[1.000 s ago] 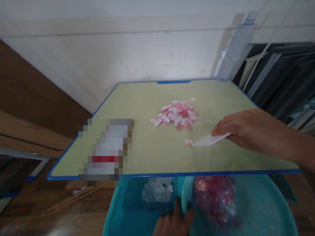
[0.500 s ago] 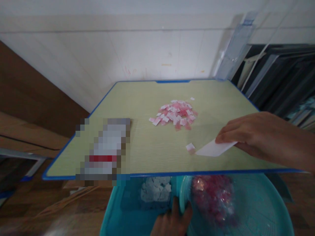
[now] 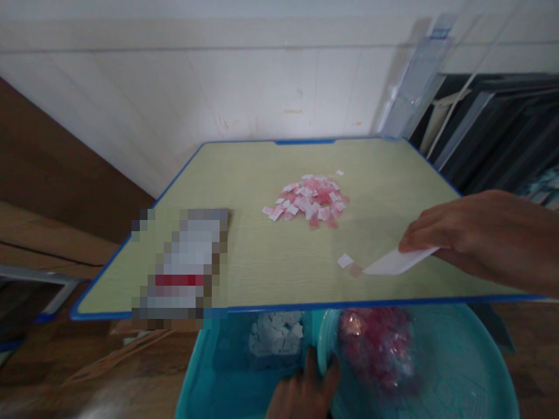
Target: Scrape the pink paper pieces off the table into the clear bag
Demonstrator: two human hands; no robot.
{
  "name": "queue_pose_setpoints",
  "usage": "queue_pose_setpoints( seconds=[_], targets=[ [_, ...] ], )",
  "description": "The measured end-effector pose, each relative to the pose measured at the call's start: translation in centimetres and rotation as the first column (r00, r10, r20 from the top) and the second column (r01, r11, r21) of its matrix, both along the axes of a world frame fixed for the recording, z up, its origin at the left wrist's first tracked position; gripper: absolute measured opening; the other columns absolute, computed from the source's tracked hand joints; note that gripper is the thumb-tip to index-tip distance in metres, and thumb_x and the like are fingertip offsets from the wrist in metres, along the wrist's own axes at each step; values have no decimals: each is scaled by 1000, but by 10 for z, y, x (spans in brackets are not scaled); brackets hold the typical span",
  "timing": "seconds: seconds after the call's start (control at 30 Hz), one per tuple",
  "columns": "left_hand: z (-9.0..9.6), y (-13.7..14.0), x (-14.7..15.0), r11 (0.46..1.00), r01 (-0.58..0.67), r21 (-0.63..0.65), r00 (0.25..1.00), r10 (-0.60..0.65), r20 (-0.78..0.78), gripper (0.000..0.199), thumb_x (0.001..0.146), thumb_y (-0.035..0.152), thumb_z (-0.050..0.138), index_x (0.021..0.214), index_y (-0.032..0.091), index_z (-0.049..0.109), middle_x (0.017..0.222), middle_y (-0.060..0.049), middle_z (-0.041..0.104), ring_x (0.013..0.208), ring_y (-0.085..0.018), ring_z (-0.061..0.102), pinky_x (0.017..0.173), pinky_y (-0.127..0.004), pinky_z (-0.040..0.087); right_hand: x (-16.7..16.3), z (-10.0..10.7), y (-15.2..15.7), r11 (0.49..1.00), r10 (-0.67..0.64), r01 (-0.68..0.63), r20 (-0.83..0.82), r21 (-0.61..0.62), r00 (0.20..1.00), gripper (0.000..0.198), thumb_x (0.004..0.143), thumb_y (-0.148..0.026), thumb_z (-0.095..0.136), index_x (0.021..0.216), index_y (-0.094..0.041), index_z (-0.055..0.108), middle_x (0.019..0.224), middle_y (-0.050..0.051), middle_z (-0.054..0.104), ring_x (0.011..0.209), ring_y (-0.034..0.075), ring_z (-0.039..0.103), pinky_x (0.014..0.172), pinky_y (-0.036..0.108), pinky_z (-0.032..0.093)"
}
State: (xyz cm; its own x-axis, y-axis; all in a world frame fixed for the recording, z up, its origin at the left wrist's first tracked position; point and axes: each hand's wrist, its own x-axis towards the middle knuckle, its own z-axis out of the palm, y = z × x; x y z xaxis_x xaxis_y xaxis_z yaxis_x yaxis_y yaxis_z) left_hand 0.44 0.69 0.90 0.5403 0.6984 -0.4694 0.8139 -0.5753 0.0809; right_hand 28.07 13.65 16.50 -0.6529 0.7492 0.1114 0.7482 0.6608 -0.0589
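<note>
My right hand (image 3: 463,235) pinches a white card (image 3: 393,263) above the right front of the pale board (image 3: 262,256). The card's pointed corner meets a small pinkish film piece (image 3: 356,270). Right beside that lies a small white square (image 3: 345,260). Farther back is a heap of pink and white pieces (image 3: 308,201). Below the board's front edge, my left hand (image 3: 303,390) has its thumb and a finger around the rim of a round teal basket (image 3: 323,343). The basket holds pink pieces (image 3: 378,343) that look shiny, as if wrapped in clear plastic.
A teal tub (image 3: 192,372) under the board holds a pile of white pieces (image 3: 276,334). A blurred-out flat object (image 3: 187,256) lies on the board's left. A clear plastic container (image 3: 413,81) leans on the wall behind. Dark panels (image 3: 502,128) stand at right.
My right hand and the card have moved slightly right. The small white square and the pinkish piece have shifted right, and more of the pinkish piece now shows. My left hand stays at the rim.
</note>
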Motion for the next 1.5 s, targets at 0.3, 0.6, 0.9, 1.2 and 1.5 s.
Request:
queue_pose_setpoints(
  seconds=[0.3, 0.6, 0.9, 1.2, 1.5],
  targets=[
    [2, 1, 1, 999, -23, -29, 1000, 23, -11, 69, 70, -1, 46, 130, 32, 43, 128, -21, 52, 67, -24, 67, 56, -34, 56, -26, -5, 12, 985, 87, -74, 77, -157, 993, 29, 87, -20, 46, 108, -37, 59, 110, -4, 63, 103, 16, 56, 88, 34, 39],
    [1, -1, 0, 996, -43, -77, 998, 47, 46, 69, 68, 4, 49, 131, 30, 40, 129, -23, 50, 72, -25, 67, 57, -36, 55, -83, -2, 3, 968, 237, -238, -15, -75, 971, 23, 92, -22, 38, 97, -25, 61, 102, 1, 65, 95, 19, 55, 85, 36, 41],
    [-8, -6, -2, 999, -38, -3, 996, 38, 81, 71, 67, 1, 47, 131, 32, 41, 127, -23, 51, 67, -24, 67, 54, -35, 55, -125, 4, -3, 921, 376, -369, 33, -121, 926, 17, 88, -17, 48, 76, -23, 58, 80, -2, 66, 79, 17, 58, 71, 33, 39],
    [-8, -4, -2, 999, -49, 0, 992, 49, 114, 67, 69, 3, 50, 129, 32, 43, 125, -21, 54, 66, -23, 67, 52, -34, 55, -124, -4, -3, 927, 351, -346, 12, -145, 936, 12, 87, -17, 51, 84, -22, 62, 82, 0, 67, 80, 17, 57, 71, 32, 38],
    [-6, -6, -2, 999, -40, -3, 994, 40, 105, 67, 70, 5, 52, 131, 31, 41, 125, -22, 53, 68, -23, 67, 54, -34, 55, -100, 4, 10, 961, 265, -269, -71, -58, 962, 20, 90, -19, 45, 94, -25, 64, 95, 0, 67, 90, 16, 60, 75, 29, 40]
  ],
)
